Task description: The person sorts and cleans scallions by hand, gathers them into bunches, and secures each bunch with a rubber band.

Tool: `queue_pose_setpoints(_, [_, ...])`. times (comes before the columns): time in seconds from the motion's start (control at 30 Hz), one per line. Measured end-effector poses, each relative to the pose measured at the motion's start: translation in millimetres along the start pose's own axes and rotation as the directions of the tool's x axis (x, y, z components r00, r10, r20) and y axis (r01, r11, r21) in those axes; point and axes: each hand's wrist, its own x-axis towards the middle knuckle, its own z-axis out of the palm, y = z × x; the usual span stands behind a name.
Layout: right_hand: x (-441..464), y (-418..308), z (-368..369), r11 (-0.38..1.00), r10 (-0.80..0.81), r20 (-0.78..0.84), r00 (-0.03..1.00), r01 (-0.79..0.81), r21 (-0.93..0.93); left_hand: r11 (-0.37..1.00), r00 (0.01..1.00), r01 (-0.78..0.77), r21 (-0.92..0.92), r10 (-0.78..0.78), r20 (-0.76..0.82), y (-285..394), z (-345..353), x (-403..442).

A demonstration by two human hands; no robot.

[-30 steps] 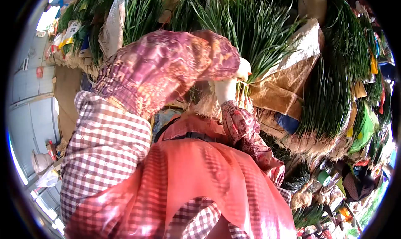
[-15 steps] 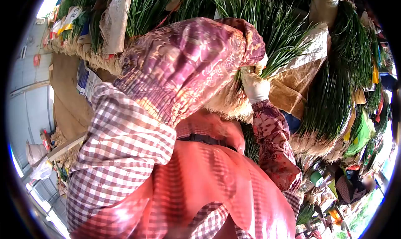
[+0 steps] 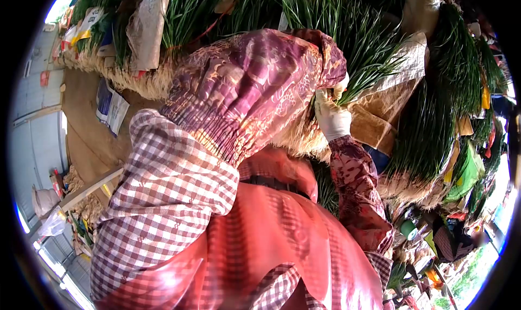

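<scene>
White-gloved, my left hand (image 3: 341, 86) shows only a small part beyond its wide purple patterned sleeve (image 3: 260, 87). Its fingers are closed at the base of a bunch of long green leafy stalks (image 3: 364, 66). Just below it, my right hand (image 3: 334, 119), also in a white glove, reaches up with bent fingers closed on the base of the same stalks. The two hands nearly touch. Pale, root-like fibres (image 3: 301, 135) hang beside my right hand, partly covered by the sleeve. The fingertips of both hands are partly hidden.
More green stalks (image 3: 429, 120) with pale roots are heaped on the right. A brown and white sack (image 3: 380, 109) lies beside the hands. Farther left are brown sheeting (image 3: 87, 125) and a wooden bar (image 3: 89, 189). A green cup (image 3: 408, 229) sits at lower right.
Both hands have moved right and slightly up since the first frame. My right hand has come out from beneath the left sleeve and shows more. The bunch has shifted right in view.
</scene>
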Motion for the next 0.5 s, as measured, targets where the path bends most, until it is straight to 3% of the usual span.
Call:
queue_pose_setpoints(0.03, [-1.8, -0.7, 4.2, 0.99, 0.0, -0.015, 1.0, -0.002, -0.139, 1.0, 1.0, -0.002, 0.002, 0.002, -0.015, -0.6, 1.4, -1.2])
queue_pose_setpoints(0.1, [5.0, -9.2, -5.3, 0.974, 0.057, 0.125, 0.991, -0.028, -0.226, 1.0, 0.998, 0.003, -0.007, -0.003, -0.062, 0.2, 7.7, -3.7])
queue_pose_setpoints(0.13, [6.6, -10.7, -4.8, 0.982, 0.079, 0.208, 0.975, -0.041, -0.184, 1.0, 0.996, 0.005, -0.011, -0.006, -0.089, 1.2, 11.3, -6.7])
queue_pose_setpoints(0.23, [0.9, -7.5, 2.2, 0.998, 0.063, 0.172, 0.983, -0.063, -0.006, 0.999, 0.986, 0.019, -0.046, -0.026, -0.162, 9.3, 16.1, -12.3])
queue_pose_setpoints(0.3, [8.7, -17.2, -9.5, 0.995, 0.091, 0.303, 0.949, -0.076, -0.059, 0.997, 0.982, 0.01, -0.071, -0.023, -0.188, 14.4, 20.0, -14.8])
queue_pose_setpoints(0.47, [33.0, -14.4, -31.8, 0.982, 0.134, 0.565, 0.814, -0.185, 0.034, 0.995, 0.975, 0.0, -0.095, -0.021, -0.223, 17.7, 26.2, -13.6])
queue_pose_setpoints(0.5, [30.4, 3.7, 12.5, 0.918, 0.108, 0.459, 0.882, -0.265, 0.295, 0.996, 0.973, 0.001, -0.091, -0.022, -0.229, 18.1, 27.7, -14.7])
